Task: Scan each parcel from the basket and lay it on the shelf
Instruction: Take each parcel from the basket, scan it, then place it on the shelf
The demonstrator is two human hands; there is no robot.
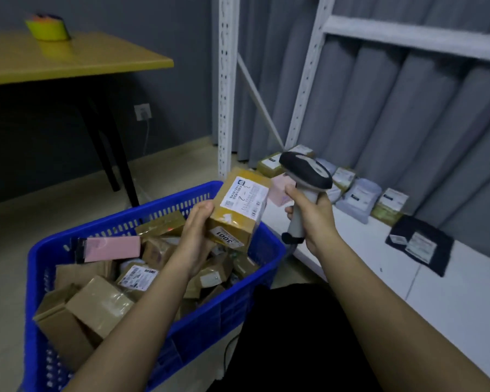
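My left hand holds a brown cardboard parcel with a white shipping label, tilted above the far right corner of the blue plastic basket. The basket is full of several brown boxes and a pink packet. My right hand grips a grey and black handheld scanner, its head just right of the parcel and above it. The white bottom shelf lies to the right, with several parcels lined along its back and a black bag nearer me.
The white metal shelf frame stands behind the basket, with a grey curtain behind the shelf. A yellow table with black legs stands at the left, carrying a green tape roll. A wall socket sits under the table.
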